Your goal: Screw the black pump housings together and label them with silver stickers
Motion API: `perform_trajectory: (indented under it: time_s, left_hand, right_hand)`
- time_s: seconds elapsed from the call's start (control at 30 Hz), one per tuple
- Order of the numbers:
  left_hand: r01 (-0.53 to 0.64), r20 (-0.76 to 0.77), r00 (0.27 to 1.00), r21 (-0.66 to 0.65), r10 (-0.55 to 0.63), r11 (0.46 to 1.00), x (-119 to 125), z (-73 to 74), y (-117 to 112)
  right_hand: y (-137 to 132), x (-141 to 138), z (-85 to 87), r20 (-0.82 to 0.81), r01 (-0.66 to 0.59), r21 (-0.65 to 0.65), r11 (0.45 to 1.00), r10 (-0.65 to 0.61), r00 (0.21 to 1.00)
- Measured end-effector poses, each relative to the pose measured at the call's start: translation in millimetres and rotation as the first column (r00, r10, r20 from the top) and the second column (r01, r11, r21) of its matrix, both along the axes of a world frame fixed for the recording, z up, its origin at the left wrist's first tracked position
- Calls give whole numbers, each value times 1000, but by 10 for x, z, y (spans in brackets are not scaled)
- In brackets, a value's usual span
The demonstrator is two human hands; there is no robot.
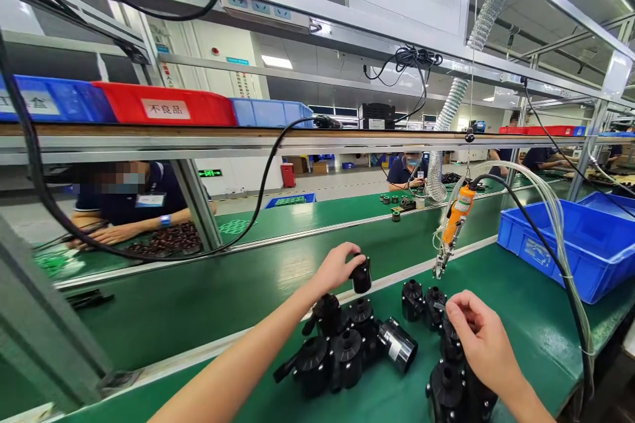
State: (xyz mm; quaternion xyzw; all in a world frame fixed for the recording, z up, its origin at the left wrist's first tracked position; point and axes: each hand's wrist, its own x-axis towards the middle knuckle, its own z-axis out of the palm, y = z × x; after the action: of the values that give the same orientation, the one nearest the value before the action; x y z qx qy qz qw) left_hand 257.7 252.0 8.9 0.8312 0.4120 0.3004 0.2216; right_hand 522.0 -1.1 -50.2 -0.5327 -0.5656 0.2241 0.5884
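My left hand (340, 266) is closed on a black pump (362, 276), raised over the belt's near edge. Below it several similar black pumps (347, 350) stand together on the green mat, and one pump (398, 345) with a pale label lies on its side. My right hand (479, 337) has its thumb and fingers pinched together above a second group of black pumps (446, 386). Whatever those fingertips hold, if anything, is too small to name. Beyond them hangs an orange electric screwdriver (457, 215), tip down, touched by neither hand.
A blue bin (560, 248) stands at the right, with a black cable and clear hoses (560, 231) looping before it. The green conveyor belt (258, 277) runs across. Red bin (169, 107) sits on the shelf overhead. A co-worker (143, 198) sits across at the left.
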Motion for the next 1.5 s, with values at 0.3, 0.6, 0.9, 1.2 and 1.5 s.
perform_trajectory:
  time_s: [0.3,0.6,0.9,1.2,1.5]
  left_hand:
    - [389,213,913,-198,-348,900,500,298,-792]
    - [484,280,868,-288,-411,826,727,238,-1013]
    - [452,303,881,-315,-363,835,771,171,-1036]
    - [431,315,889,-333,-331,839,784,178,-1060]
    - [493,382,851,-343,-361,799,703,291,-1154]
  right_hand:
    - [69,-205,307,-104,-253,-78,964,244,964]
    - [54,-289,355,-44,-162,-128,979,157,987]
    - [33,-333,353,2,-68,-97,993,68,998]
    - [27,-343,335,57,-21,-53,998,24,998]
    - [15,-301,201,165,135,127,983,-156,974]
